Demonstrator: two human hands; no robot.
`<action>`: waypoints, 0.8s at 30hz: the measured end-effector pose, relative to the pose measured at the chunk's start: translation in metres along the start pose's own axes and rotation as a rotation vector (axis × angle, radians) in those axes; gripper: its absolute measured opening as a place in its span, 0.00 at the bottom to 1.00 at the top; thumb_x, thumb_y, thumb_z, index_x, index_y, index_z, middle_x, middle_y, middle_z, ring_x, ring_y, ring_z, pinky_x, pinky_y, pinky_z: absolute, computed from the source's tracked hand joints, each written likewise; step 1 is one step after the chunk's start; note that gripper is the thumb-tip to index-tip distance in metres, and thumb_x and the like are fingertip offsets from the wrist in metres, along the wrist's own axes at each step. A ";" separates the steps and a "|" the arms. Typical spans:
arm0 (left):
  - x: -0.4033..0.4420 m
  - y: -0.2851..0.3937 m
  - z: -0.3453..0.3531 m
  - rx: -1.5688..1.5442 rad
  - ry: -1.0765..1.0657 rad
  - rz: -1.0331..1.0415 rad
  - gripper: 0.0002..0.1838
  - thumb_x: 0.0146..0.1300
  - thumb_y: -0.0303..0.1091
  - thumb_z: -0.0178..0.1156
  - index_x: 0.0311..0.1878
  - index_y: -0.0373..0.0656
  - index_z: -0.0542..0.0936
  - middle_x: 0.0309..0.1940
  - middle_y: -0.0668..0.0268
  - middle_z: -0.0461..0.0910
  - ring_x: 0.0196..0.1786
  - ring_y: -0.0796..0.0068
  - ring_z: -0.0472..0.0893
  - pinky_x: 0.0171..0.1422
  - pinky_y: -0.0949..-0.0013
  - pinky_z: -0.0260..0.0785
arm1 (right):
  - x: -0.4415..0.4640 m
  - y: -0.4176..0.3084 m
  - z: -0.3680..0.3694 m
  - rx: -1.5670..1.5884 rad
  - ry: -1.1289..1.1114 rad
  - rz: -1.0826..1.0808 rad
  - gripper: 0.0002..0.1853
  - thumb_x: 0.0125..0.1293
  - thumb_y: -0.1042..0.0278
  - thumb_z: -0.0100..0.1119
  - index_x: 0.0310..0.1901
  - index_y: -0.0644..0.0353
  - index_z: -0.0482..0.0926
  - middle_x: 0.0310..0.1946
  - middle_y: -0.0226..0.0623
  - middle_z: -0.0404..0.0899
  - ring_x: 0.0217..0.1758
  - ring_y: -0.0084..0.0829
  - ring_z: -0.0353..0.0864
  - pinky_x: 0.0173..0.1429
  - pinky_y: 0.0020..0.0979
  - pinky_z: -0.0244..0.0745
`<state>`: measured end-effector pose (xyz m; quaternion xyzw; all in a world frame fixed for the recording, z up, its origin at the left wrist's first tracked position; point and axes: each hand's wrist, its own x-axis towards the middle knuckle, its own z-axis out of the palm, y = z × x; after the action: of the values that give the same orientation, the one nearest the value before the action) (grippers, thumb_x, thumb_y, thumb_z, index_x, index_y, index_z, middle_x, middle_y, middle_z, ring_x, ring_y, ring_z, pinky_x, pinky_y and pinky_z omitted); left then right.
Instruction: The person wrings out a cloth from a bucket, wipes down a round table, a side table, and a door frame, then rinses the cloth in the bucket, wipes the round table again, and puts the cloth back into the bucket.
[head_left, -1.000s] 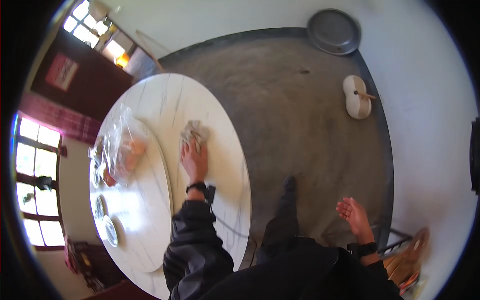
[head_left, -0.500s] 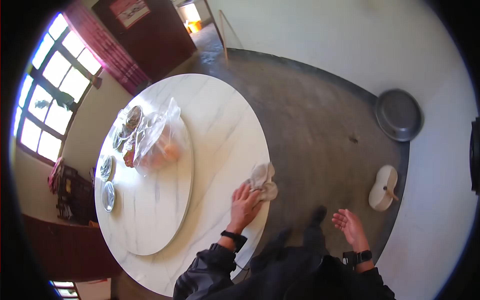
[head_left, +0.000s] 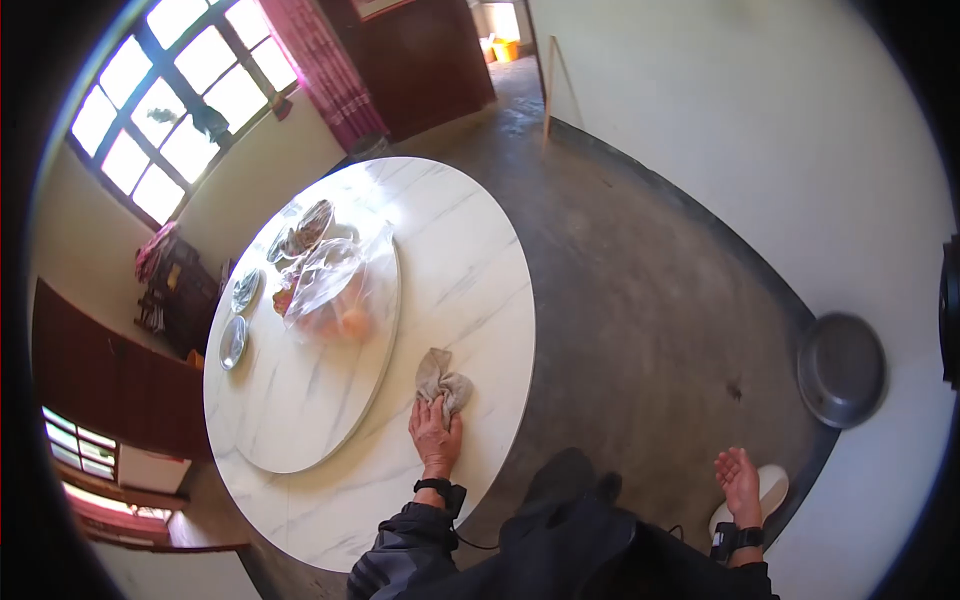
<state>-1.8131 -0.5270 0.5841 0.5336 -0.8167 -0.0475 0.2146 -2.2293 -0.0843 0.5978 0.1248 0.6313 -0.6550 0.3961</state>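
My left hand [head_left: 436,442] lies on the round white marble-patterned table [head_left: 480,300], its fingers closed onto a crumpled grey-beige cloth [head_left: 443,380]. The cloth bunches up ahead of the fingertips, in from the table's right edge. Off to the right, over the floor, my right hand [head_left: 740,484] hangs in the air with its fingers stretched out and nothing in it. On the raised round turntable [head_left: 300,420] rests a clear plastic bag [head_left: 345,290] with orange and reddish contents that I cannot make out exactly.
Covered dishes [head_left: 233,342] stand on the turntable's far left. A grey basin [head_left: 842,370] leans against the right wall. A pale rounded object [head_left: 773,488] sits on the floor, partly behind my right hand. A wooden stick [head_left: 550,85] leans near the doorway.
My left hand has drawn the cloth from the table's right edge inward, to the left. The whole view has turned and shifted. My right hand stays open, now lower in the view.
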 end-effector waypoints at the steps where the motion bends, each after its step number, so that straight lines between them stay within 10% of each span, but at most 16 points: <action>1: 0.011 0.002 0.003 0.003 0.010 -0.008 0.28 0.59 0.43 0.63 0.63 0.46 0.75 0.63 0.47 0.72 0.71 0.46 0.65 0.74 0.48 0.55 | 0.020 -0.009 0.010 -0.043 -0.023 0.016 0.21 0.73 0.45 0.53 0.54 0.52 0.76 0.45 0.33 0.83 0.45 0.30 0.83 0.47 0.33 0.76; 14: 0.329 0.066 0.127 -0.044 0.055 0.014 0.25 0.58 0.46 0.65 0.58 0.51 0.78 0.63 0.55 0.72 0.69 0.52 0.66 0.71 0.46 0.57 | 0.178 -0.123 0.332 -0.491 -0.496 0.208 0.18 0.77 0.53 0.47 0.56 0.59 0.73 0.46 0.39 0.82 0.47 0.33 0.84 0.50 0.34 0.79; 24: 0.152 0.108 0.044 -0.218 -0.186 -0.048 0.22 0.52 0.41 0.70 0.53 0.52 0.81 0.63 0.56 0.73 0.70 0.52 0.67 0.73 0.46 0.55 | 0.275 -0.175 0.466 -0.713 -0.655 0.307 0.19 0.76 0.52 0.50 0.55 0.59 0.73 0.46 0.38 0.84 0.44 0.30 0.86 0.46 0.29 0.80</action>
<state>-1.9740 -0.6234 0.6235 0.5197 -0.8102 -0.1903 0.1933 -2.3709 -0.6344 0.6230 -0.1387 0.6326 -0.3378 0.6830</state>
